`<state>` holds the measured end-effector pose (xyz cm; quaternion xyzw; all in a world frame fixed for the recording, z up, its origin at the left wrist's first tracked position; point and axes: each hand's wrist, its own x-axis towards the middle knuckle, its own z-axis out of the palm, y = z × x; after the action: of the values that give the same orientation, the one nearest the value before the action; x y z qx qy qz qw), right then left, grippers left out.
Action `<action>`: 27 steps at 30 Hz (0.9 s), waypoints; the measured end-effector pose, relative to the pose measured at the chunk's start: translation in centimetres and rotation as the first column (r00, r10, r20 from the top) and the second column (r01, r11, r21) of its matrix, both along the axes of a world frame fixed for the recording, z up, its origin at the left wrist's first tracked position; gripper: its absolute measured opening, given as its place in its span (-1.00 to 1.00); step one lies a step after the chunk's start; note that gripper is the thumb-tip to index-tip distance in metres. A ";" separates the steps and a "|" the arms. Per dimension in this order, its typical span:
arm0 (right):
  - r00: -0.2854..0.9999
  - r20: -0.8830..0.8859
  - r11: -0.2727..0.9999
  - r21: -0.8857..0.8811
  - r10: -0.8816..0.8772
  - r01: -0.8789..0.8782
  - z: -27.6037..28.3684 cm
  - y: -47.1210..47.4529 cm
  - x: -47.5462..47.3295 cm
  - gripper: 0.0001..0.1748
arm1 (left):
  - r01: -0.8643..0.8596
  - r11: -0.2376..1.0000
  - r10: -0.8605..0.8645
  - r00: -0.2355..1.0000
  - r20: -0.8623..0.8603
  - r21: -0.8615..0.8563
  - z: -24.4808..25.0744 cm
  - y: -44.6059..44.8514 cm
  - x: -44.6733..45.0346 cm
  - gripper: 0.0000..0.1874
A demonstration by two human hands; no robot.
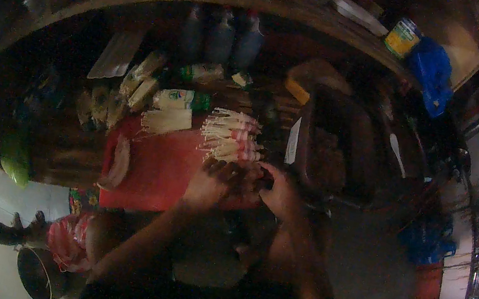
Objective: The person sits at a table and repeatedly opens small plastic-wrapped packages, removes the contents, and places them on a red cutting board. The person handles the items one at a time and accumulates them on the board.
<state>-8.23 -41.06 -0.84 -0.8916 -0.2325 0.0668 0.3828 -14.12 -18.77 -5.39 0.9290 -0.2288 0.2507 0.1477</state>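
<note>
A red cutting board lies before me. On its right part stands a stack of pale enoki mushroom bundles wrapped in pink meat strips. Just below the stack my left hand rests with bent fingers at the nearest bundle. To its right my right hand has thumb and fingers curved around the end of a pinkish piece, perhaps meat; the exact grip is blurred. At the board's left edge lies a pale pink strip. Unwrapped enoki mushrooms lie at the board's upper left.
Plastic packages lie behind the board, with dark bottles farther back. A large dark container stands right. Above are a shelf edge, a yellow can and a blue bag. A bucket stands lower left.
</note>
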 end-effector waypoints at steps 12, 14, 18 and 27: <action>0.969 0.243 0.997 0.062 0.037 -0.053 -2.9 0.2 0.1 -0.39 | -0.011 0.986 0.016 0.999 0.028 -0.168 3.1 4.3 -1.9 -0.57; 0.979 0.175 0.980 0.151 0.101 -0.128 -2.0 0.2 -0.1 -0.35 | -0.181 0.914 0.169 0.983 -0.064 -0.362 4.4 6.8 -3.1 -0.60; 0.997 -0.045 0.983 0.173 0.066 -0.057 0.4 0.7 -0.9 -0.34 | -0.590 0.802 0.589 0.752 -0.295 0.096 7.0 15.5 -7.3 -0.69; 0.925 0.369 0.975 0.157 0.093 -0.160 1.2 3.9 -1.2 -0.41 | -0.852 0.496 0.848 0.433 -0.305 0.168 6.5 15.8 -11.0 -0.46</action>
<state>-9.39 -37.13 0.40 -0.8326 -0.3609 -0.0943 0.4095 -25.17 -2.96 1.10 0.9447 0.3004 0.1234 0.0450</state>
